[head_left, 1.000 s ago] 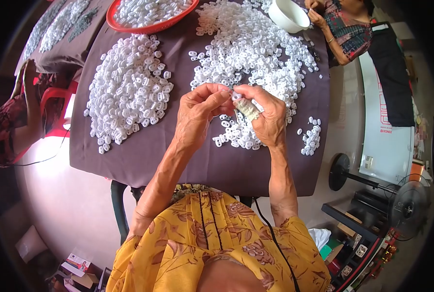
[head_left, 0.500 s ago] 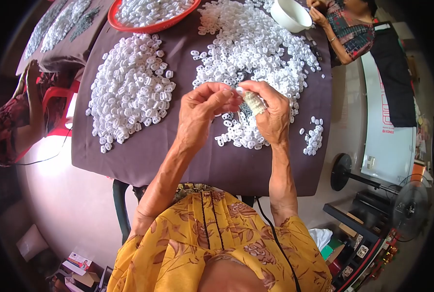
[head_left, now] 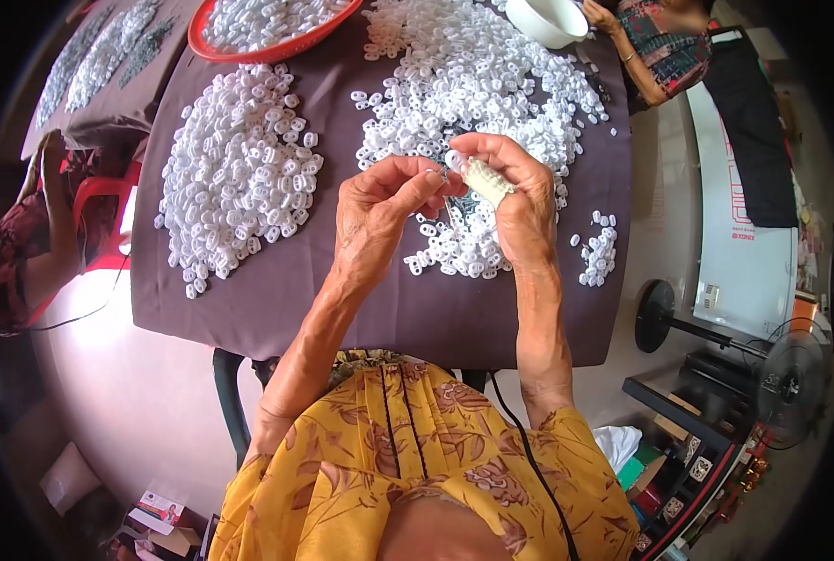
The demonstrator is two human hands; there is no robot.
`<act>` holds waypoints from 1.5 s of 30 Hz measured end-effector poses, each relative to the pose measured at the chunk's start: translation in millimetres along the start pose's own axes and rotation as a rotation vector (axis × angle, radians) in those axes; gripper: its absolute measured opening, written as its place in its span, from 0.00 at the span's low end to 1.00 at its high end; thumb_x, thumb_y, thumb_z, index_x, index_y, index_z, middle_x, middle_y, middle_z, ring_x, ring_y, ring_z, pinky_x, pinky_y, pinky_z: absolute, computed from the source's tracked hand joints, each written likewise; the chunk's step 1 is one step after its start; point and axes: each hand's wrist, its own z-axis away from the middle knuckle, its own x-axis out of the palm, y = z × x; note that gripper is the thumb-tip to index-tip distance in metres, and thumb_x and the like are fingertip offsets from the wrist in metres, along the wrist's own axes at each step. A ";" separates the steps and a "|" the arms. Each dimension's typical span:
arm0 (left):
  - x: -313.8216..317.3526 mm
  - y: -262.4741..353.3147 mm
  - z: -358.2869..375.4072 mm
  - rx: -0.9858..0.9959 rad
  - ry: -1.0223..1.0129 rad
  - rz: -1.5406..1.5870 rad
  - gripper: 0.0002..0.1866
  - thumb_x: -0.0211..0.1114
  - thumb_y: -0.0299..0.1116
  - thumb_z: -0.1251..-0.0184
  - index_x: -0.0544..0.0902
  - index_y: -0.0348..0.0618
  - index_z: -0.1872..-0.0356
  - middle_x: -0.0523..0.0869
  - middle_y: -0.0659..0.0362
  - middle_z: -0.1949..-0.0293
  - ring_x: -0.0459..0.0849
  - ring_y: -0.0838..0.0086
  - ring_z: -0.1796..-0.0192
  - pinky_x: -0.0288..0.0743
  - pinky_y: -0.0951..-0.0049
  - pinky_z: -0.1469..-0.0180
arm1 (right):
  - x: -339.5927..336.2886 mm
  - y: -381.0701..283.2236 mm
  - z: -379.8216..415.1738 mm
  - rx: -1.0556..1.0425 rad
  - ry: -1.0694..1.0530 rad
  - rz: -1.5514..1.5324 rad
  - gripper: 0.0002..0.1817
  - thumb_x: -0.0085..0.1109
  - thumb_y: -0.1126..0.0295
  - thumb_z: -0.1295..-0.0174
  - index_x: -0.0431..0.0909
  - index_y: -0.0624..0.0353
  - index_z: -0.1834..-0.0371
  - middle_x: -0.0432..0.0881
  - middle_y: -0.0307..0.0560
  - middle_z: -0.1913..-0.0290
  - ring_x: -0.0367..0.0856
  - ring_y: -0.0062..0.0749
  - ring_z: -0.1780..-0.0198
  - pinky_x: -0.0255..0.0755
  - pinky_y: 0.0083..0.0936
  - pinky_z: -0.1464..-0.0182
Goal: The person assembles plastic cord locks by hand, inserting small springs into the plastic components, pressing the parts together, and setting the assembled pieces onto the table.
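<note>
Above the brown-clothed table my two hands meet fingertip to fingertip. My right hand (head_left: 526,196) pinches a small white oval plastic piece (head_left: 454,160) between its fingers. A cream knitted cover (head_left: 486,183) sits at the same fingers, seemingly round one of them. My left hand (head_left: 379,210) is closed in a pinch just left of that piece, and what lies in its fingertips is too small to make out. Below and beyond my hands spreads a large heap of white plastic pieces (head_left: 473,103) with two holes each.
Another pile of white pieces (head_left: 239,173) lies to the left, with a small cluster (head_left: 598,252) at the right. A red basin (head_left: 276,49) and a white bowl (head_left: 552,35) stand at the back. Other people sit at the left and upper right. A barbell (head_left: 655,316) rests at right.
The view has shifted slightly, so the table and piles appear a little further left. My right fingers have turned a bit, showing more of the cream cover. My left hand keeps its pinch.
</note>
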 end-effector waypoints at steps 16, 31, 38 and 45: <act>-2.8 -3.0 -1.0 -0.005 0.007 -0.037 0.08 0.61 0.30 0.41 0.80 0.34 0.67 0.83 0.57 0.72 0.77 0.80 0.71 0.71 0.81 0.65 | 2.2 5.2 -0.7 -0.133 -0.008 0.148 0.08 0.53 0.80 0.45 0.78 0.67 0.62 0.79 0.42 0.69 0.78 0.22 0.67 0.76 0.21 0.61; -2.1 -7.0 -1.3 -0.014 0.043 -0.108 0.12 0.64 0.31 0.42 0.81 0.31 0.63 0.83 0.59 0.74 0.77 0.82 0.73 0.72 0.83 0.68 | -0.9 6.7 2.7 -0.161 -0.003 0.266 0.08 0.55 0.81 0.47 0.79 0.64 0.63 0.80 0.39 0.67 0.77 0.18 0.65 0.71 0.14 0.60; -2.8 -9.6 -2.6 -0.041 0.043 -0.126 0.12 0.64 0.30 0.43 0.81 0.31 0.62 0.83 0.59 0.75 0.78 0.82 0.73 0.72 0.83 0.68 | -2.3 5.7 3.2 -0.159 -0.003 0.313 0.09 0.54 0.81 0.46 0.79 0.64 0.63 0.80 0.39 0.68 0.77 0.19 0.65 0.71 0.14 0.60; -3.7 -10.6 -2.9 -0.038 0.038 -0.099 0.12 0.65 0.29 0.44 0.81 0.32 0.62 0.84 0.56 0.73 0.81 0.77 0.71 0.75 0.80 0.65 | -3.8 12.6 4.7 -0.161 -0.018 0.312 0.11 0.51 0.83 0.47 0.78 0.64 0.62 0.80 0.41 0.66 0.78 0.19 0.64 0.71 0.15 0.59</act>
